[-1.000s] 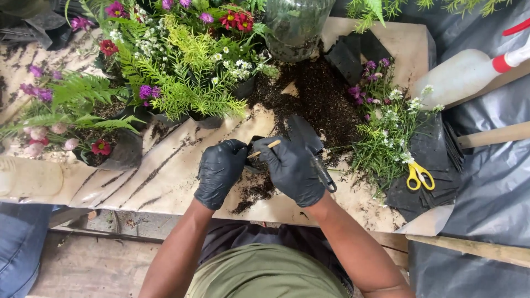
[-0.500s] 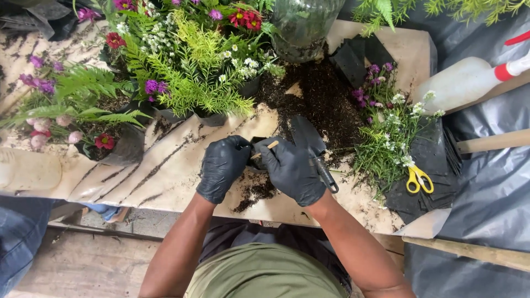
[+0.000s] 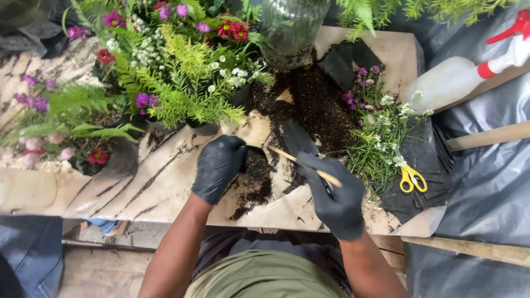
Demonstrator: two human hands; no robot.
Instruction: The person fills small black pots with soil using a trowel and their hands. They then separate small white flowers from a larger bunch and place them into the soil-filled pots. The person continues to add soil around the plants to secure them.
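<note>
**Soil loose on the bench, stick and pot in hand**

From my feed, the right hand point(image 3: 338, 201) has its gloved fingers closed around a thin wooden stick point(image 3: 303, 164), which runs up and left from the fingertips toward the left hand point(image 3: 220, 165). A small black plastic pot point(image 3: 298, 139) sits just above the right fingers; whether they also pinch it I cannot tell. The left hand's fingers are curled down, resting on a clump of dark soil point(image 3: 255, 165) just right of its fingertips; a real grip I cannot confirm.

I judge the work mid-way: soil is spilled across the paper-covered bench point(image 3: 165, 182) above both hands, and a loose flowering plant point(image 3: 381, 138) lies right of the right fingers, beside yellow scissors point(image 3: 411, 177). Potted ferns and flowers point(image 3: 176, 83) stand grouped above the left fingers.
</note>
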